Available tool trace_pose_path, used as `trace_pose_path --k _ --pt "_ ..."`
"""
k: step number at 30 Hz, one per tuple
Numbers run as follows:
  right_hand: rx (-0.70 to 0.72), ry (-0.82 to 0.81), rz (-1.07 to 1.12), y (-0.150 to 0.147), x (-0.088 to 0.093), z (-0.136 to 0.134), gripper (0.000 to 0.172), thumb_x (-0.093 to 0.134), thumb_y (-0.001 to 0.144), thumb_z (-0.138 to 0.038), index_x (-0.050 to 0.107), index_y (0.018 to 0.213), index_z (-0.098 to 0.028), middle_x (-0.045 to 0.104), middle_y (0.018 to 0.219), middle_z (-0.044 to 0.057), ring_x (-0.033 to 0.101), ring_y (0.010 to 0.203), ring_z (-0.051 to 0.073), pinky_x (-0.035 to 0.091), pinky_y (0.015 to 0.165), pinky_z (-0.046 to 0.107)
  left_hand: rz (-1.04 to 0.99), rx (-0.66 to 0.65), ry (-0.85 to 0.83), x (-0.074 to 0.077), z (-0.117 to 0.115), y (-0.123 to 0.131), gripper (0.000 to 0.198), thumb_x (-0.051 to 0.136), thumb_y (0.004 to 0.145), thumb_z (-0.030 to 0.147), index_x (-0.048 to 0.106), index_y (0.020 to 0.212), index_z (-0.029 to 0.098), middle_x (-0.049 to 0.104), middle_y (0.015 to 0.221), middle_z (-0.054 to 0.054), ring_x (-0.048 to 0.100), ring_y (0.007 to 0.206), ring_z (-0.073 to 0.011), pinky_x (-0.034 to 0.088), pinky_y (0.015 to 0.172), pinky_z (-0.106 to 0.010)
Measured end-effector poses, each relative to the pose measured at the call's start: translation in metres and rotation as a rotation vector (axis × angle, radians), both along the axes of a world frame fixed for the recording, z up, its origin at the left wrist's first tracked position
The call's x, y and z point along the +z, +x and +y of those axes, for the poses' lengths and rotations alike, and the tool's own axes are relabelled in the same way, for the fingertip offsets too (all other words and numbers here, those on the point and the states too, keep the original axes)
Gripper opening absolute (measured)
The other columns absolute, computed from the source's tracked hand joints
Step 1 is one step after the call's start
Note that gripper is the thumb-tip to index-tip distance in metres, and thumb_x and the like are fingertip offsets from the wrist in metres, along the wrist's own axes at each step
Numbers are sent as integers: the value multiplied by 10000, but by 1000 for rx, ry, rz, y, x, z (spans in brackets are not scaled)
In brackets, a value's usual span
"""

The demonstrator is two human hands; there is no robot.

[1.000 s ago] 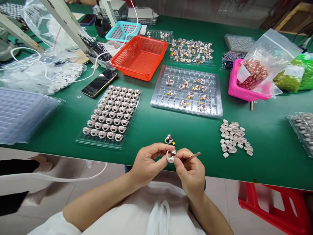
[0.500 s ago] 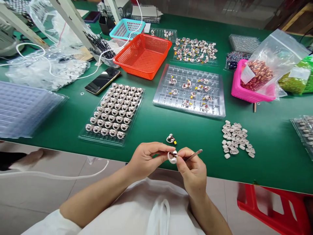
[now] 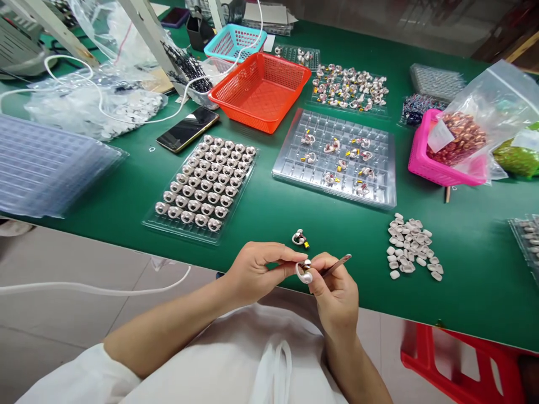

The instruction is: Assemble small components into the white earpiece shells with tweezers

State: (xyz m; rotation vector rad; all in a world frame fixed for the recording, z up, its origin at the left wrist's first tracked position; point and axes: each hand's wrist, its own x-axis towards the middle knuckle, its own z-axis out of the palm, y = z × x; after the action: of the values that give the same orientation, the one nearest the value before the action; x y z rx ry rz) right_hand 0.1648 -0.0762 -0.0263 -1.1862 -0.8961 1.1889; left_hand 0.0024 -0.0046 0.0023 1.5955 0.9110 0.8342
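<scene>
Between my two hands, just above the table's front edge, is a white C-shaped ear-clip earbud [image 3: 304, 277] with dark inner parts showing. My left hand [image 3: 261, 270] pinches it from the left with thumb and forefinger. From the right, my right hand [image 3: 334, 292] grips the same earbud with its fingertips. A thin metal tool [image 3: 337, 265], perhaps tweezers, is tucked in the right hand and points up to the right; its lower end is hidden. Just beyond the hands lies another opened earbud [image 3: 300, 238] with a yellow tab.
A tray of white earbud shells [image 3: 201, 184] stands left, a clear tray with earbud parts [image 3: 290, 168] ahead. Small white caps [image 3: 410, 244] are piled right. Farther out are a phone [image 3: 185, 132], a red basket [image 3: 256, 92] and a pink basket [image 3: 421, 160]. A red stool [image 3: 425, 353] stands below.
The camera view has shifted slightly, so the table things sit a little differently in the picture. Both hands keep hold of the earbud, which has turned slightly between the fingers.
</scene>
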Motion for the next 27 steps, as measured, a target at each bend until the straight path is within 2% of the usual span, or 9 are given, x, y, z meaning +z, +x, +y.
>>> trace_pose_path --k 6,12,18,23,27 --pt "-11 -12 154 -2 -5 0 76 724 907 -221 652 885 -233 576 814 -32 483 635 77 402 561 200 -54 -17 63 0 0 1 167 739 833 86 826 964 142 828 831 -78 740 672 -144 556 624 -194" --pt "5 -76 301 -3 -7 0 153 774 877 -259 645 959 -246 582 798 -37 486 605 63 389 503 162 -148 -30 -36 2 -1 3 149 749 827 105 824 955 113 821 836 -104 741 690 -153 567 633 -195" --pt "-2 -31 248 -8 -4 -7 89 679 961 -282 637 1037 -263 566 758 -46 476 570 57 405 502 157 -223 -39 -204 3 -3 4 145 757 825 141 825 951 119 810 855 -103 743 721 -161 584 665 -209" --pt "-32 -13 135 -8 -1 -14 127 687 952 -241 635 1066 -262 600 862 -21 517 636 68 435 548 168 -247 -73 -181 6 -5 2 174 759 817 112 833 971 146 816 852 -87 745 770 -159 587 721 -208" --pt "-60 17 124 -11 -1 -15 127 679 956 -253 628 1071 -273 607 917 -12 528 658 78 442 569 185 -353 -45 -384 3 -8 5 167 811 776 140 838 938 169 808 893 -75 754 784 -176 617 718 -240"
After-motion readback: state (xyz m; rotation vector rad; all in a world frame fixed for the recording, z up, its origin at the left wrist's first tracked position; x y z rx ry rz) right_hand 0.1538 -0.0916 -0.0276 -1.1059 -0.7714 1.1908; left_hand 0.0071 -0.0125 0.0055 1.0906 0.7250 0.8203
